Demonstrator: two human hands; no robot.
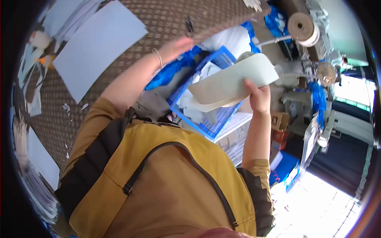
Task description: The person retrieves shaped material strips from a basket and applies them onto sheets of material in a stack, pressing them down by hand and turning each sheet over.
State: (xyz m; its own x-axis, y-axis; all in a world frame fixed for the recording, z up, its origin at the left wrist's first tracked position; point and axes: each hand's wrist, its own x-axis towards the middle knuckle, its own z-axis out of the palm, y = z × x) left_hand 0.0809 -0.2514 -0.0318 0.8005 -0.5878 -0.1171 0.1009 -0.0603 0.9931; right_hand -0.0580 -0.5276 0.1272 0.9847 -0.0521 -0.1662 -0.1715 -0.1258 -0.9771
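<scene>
My right hand point(260, 98) grips several long off-white pieces point(228, 83) of sheet material with rounded ends, the thumb on top. They are held above a blue plastic basket point(192, 123), which has more white cut pieces point(210, 71) inside. My left hand point(177, 47), with a bracelet at the wrist, is at the edge of the brown patterned table point(170, 16). Its fingers look stretched out and slightly blurred, with nothing seen in them. Just beyond the fingertips lies a small black tool point(189, 24), too small to name for sure.
A large white sheet point(101, 47) lies on the table, with scraps and stacked strips point(37, 190) at the left. Blue plastic bags point(170, 71) and a white sack point(228, 41) surround the basket. Large thread cones point(301, 27) and machines stand along the right.
</scene>
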